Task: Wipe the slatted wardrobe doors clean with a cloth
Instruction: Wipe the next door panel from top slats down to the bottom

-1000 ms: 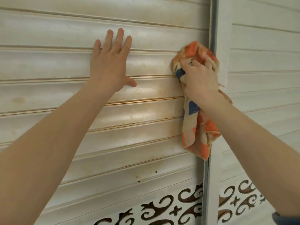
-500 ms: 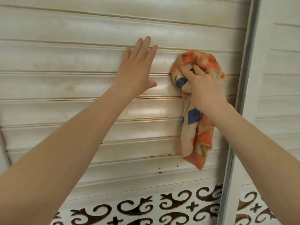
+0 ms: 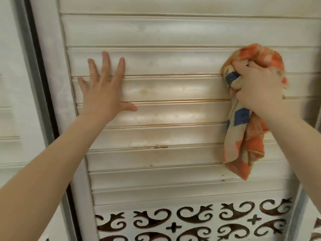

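The right hand (image 3: 258, 86) has its fingers curled tight round the bunched top of the orange, cream and blue cloth (image 3: 243, 141) and presses that wad against a slat, while the loose tail hangs below the wrist. The left hand (image 3: 104, 91) lies flat on the slatted door (image 3: 173, 87), fingers straight and spread, holding nothing. Half a second ago the two hands sat almost side by side; now they are well apart, the left one gone out to brace beside the door's left upright, with the cloth kept near the right edge. That leaves a long bare run of slats between the hands, so a full stroke towards the left hand looks likely next. Below that run, brown flecks (image 3: 159, 146) sit in a groove, not yet wiped. Under both forearms runs the scroll-cut panel (image 3: 191, 220).
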